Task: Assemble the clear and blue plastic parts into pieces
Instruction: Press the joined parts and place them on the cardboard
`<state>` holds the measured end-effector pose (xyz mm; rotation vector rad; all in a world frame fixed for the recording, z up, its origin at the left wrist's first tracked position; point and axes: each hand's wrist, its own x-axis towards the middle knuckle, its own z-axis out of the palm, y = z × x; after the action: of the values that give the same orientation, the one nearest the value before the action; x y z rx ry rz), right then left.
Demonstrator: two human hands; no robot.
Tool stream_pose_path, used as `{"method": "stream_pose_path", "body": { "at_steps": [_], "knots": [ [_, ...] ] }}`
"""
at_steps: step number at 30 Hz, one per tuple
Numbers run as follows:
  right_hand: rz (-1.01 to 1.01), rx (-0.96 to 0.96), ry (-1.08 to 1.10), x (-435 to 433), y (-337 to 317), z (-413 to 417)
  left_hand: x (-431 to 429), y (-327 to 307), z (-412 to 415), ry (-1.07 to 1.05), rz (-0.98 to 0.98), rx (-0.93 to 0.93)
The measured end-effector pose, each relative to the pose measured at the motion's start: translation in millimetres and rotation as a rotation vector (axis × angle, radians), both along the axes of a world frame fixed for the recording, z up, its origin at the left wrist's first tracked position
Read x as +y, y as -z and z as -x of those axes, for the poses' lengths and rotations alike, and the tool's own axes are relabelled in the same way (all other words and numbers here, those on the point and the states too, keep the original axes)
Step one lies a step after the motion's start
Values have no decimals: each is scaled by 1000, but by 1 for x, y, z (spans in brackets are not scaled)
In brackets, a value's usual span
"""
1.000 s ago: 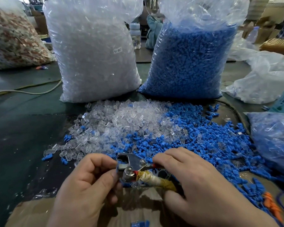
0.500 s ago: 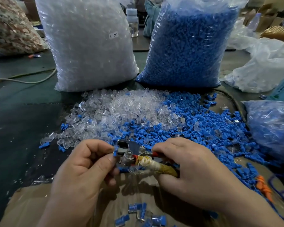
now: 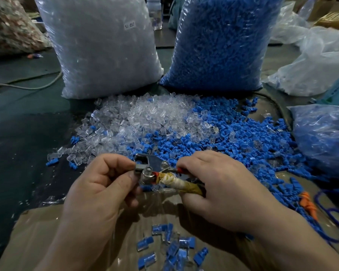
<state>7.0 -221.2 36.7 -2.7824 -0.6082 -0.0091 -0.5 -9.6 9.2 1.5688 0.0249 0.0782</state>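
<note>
Head view: both hands meet low in the middle, above a brown sheet (image 3: 24,241) at the near edge of the dark table (image 3: 18,137).
Right grip: the right hand (image 3: 219,190) is clamped round the tape-wrapped handles of a metal hand tool (image 3: 152,170), fingers curled over them.
Left grip: the left hand (image 3: 100,184) is closed in a pinch, with thumb and forefinger at the left edge of the tool's head. It cannot be told whether a part sits between them.
Clear parts (image 3: 145,114): a loose heap on the table just beyond the hands, left and centre.
Blue parts (image 3: 233,133): a loose heap that touches and mixes into the clear one, spreading right and round the right hand.
Assembled pieces (image 3: 170,245): a small cluster of clear-and-blue pieces on the brown sheet, nearer the person than the tool, between the two wrists.
Bags: a tall bag of clear parts (image 3: 102,45) and a tall bag of blue parts (image 3: 219,42) stand side by side behind the heaps. A smaller bag (image 3: 325,137) with blue contents lies at the right edge.
Right side: an orange object (image 3: 309,206) lies beside a blue cord (image 3: 333,218).
Left side: a pale cable (image 3: 27,87) runs across the table.
In the way: the left fingertips cover the tool's front edge.
</note>
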Motion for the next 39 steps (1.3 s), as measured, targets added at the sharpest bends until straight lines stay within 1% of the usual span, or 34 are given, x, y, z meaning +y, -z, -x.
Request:
{"method": "stream_pose_path", "body": {
  "at_steps": [4,8,10,12,14,16,19,22,24,27,30,33,37,38,39],
  "knots": [
    [5,7,6,1,-5,0,-2,-1,1,-16,25,-26],
    [-14,7,26,4,-3,0,-2,-2,2,-72,-24,-78],
    [-32,2,65,2,1,0,1,-2,0,-117,-40,-65],
    [3,-26,127,-1,5,-3,4,-3,-2,-152,-24,-10],
    [86,-47,202,-3,8,-9,3,-4,-2,-114,-14,72],
    [158,-55,259,-3,11,-15,-3,-4,2,-19,-57,143],
    [228,-59,300,-2,14,-21,-10,-3,6,40,-160,132],
    [214,-58,314,-3,10,-21,-10,1,4,29,-171,124],
    [120,-140,283,2,7,-15,-10,4,4,17,-155,133],
    [-18,-307,127,19,2,2,-13,8,6,19,-168,141],
    [-22,-264,-16,32,4,7,-14,7,10,29,-241,59],
    [-35,-221,-33,32,4,6,-15,2,14,61,-281,-36],
    [-64,-222,-72,29,6,7,-15,-2,15,83,-156,-3],
    [-70,-222,-87,28,5,7,-14,-3,14,77,-135,14],
    [-75,-224,-104,28,4,7,-12,-4,13,75,-155,26]
  ]
}}
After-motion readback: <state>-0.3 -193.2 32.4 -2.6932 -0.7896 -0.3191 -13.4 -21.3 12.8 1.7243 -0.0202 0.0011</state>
